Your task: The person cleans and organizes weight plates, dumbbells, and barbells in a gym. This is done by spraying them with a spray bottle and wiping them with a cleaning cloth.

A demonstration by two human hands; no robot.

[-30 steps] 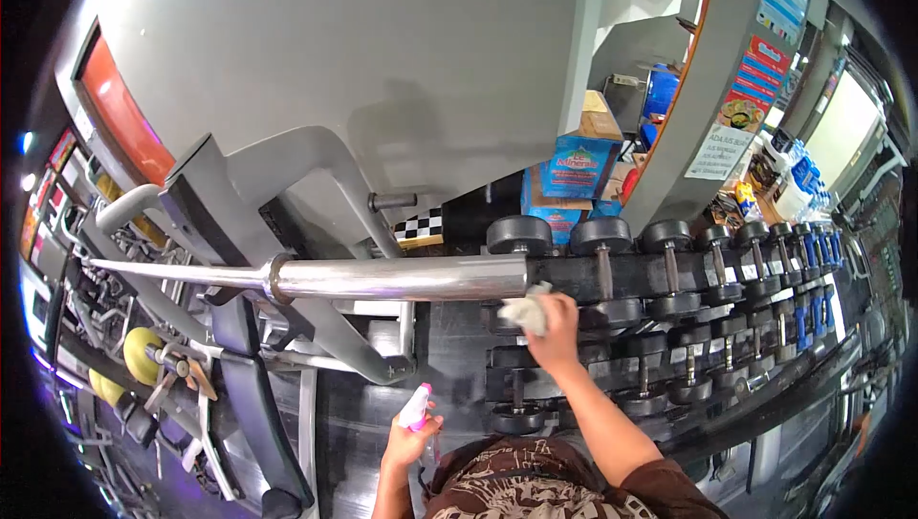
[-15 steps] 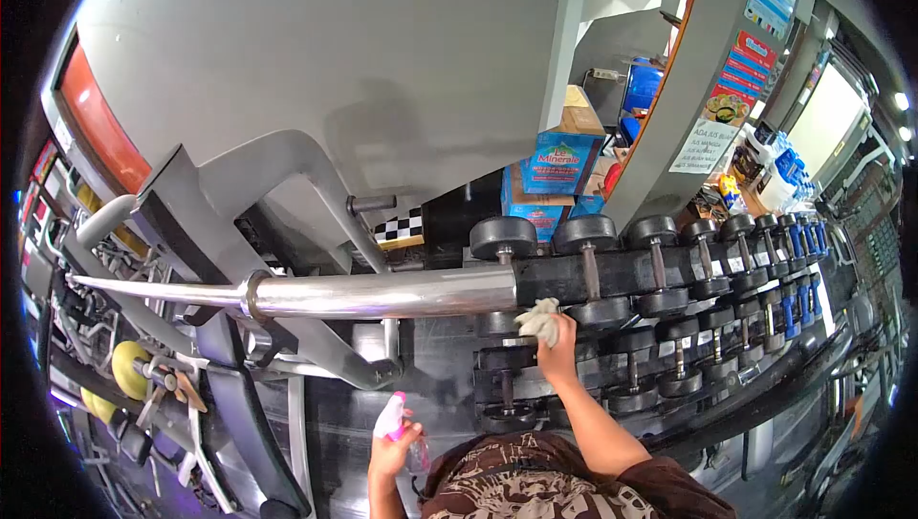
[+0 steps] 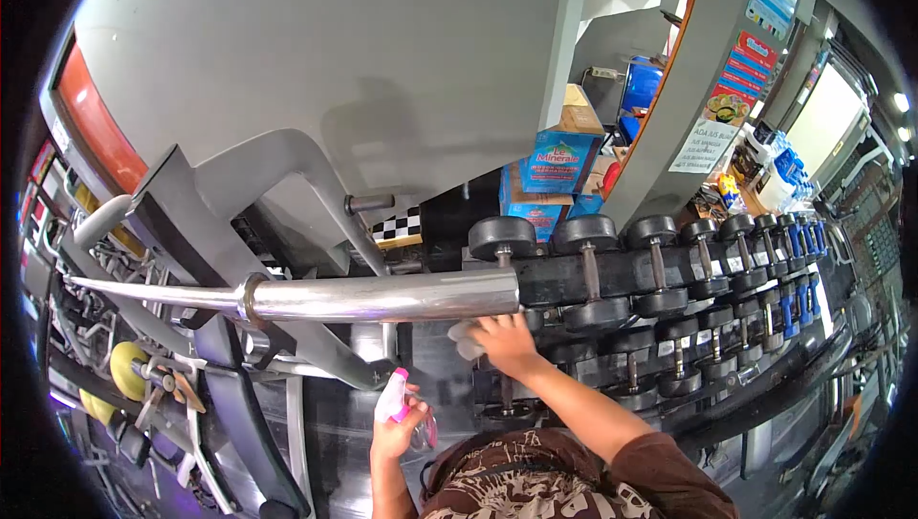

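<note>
1. The right hand (image 3: 510,345) has its fingers bent around a crumpled, greyish-white cloth (image 3: 466,338), which sticks out toward 9 o'clock. The cloth could slip to the floor if that pinch loosens.
2. At 12 o'clock from this hand is the end of a long, shiny, silver metal bar (image 3: 382,297). Knuckles might knock its rim, because fingers and bar are so close; whether they touch, I cannot tell.
3. The left hand (image 3: 400,431), at 8 o'clock from the right, grips a pink-and-white plastic spray bottle (image 3: 395,395). A careless squeeze could spray liquid; a damp palm could let it slide.
4. A black, round-headed metal dumbbell (image 3: 507,412) sits at 6 o'clock below the right hand; dropping that wrist could bump it.
</note>
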